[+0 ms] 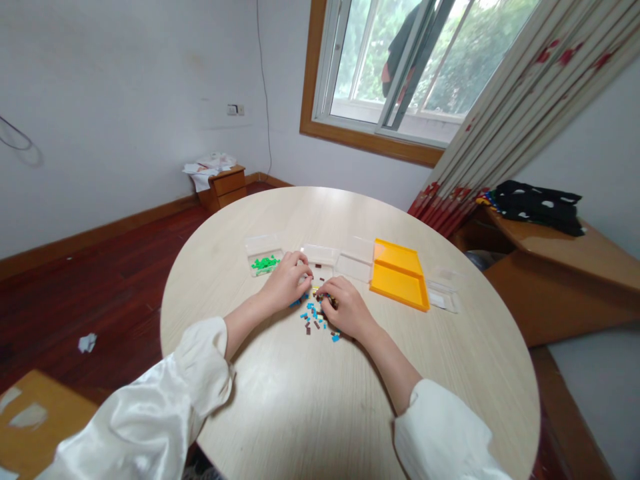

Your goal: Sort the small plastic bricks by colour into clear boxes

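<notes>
Dozens of small blue and brown pieces (309, 329), with a few yellow ones among them, lie scattered near the middle of the round pale table (280, 407); the left hand (287, 279) hovers or rests at the far left edge of this scatter, its fingers loosely bent and its thumb apart from them; whether it pinches a piece I cannot tell; the right hand (347, 305) curls over the right side of the scatter, fingertips down among the pieces and partly hiding them; whether it grasps one I cannot tell either.

Just beyond the left hand, a clear box (253, 248) holds a heap of green pieces (265, 263); to its right, beyond the gap between the hands, a second clear box (320, 253) has a brown piece (319, 266) in it; a third clear box (355, 267) stands beside that; next comes an orange-yellow case (400, 283), opened flat into two shallow halves; another clear container (443, 299) lies at its right, near the case.
</notes>
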A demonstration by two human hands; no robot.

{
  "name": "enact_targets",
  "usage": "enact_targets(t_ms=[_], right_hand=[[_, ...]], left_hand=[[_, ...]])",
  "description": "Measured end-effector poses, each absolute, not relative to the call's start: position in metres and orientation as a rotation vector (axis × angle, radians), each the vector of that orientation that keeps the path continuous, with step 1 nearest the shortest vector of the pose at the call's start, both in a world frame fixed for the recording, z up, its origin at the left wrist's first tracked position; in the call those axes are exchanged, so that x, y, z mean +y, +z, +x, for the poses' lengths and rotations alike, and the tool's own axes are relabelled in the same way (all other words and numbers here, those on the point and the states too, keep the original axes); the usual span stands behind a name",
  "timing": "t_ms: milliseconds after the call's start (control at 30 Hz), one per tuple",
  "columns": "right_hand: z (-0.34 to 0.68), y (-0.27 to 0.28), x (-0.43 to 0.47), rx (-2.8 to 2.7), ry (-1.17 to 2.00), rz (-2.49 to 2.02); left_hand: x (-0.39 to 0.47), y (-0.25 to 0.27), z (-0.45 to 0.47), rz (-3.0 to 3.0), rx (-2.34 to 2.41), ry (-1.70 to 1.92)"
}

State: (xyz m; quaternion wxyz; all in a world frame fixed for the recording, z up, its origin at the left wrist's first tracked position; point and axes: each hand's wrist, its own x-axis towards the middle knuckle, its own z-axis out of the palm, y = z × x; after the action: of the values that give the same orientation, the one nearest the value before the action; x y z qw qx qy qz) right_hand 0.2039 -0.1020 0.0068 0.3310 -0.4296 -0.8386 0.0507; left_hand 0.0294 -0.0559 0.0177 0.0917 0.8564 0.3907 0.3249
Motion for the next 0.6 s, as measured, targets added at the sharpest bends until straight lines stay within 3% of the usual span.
enact_targets(t_ms=[267,600], right_hand=[[0.2024,0.0085,-0.1049,-2.256,-0.001,-1.297],[0.2022,0.0038,-0.103,-2.269,0.058,-1.315]], left_hand=[[-0.0506,0.0141,0.0268,2.447,1.251,1.146],[-0.0488,0.0135,0.0263,2.412,1.277,1.142]])
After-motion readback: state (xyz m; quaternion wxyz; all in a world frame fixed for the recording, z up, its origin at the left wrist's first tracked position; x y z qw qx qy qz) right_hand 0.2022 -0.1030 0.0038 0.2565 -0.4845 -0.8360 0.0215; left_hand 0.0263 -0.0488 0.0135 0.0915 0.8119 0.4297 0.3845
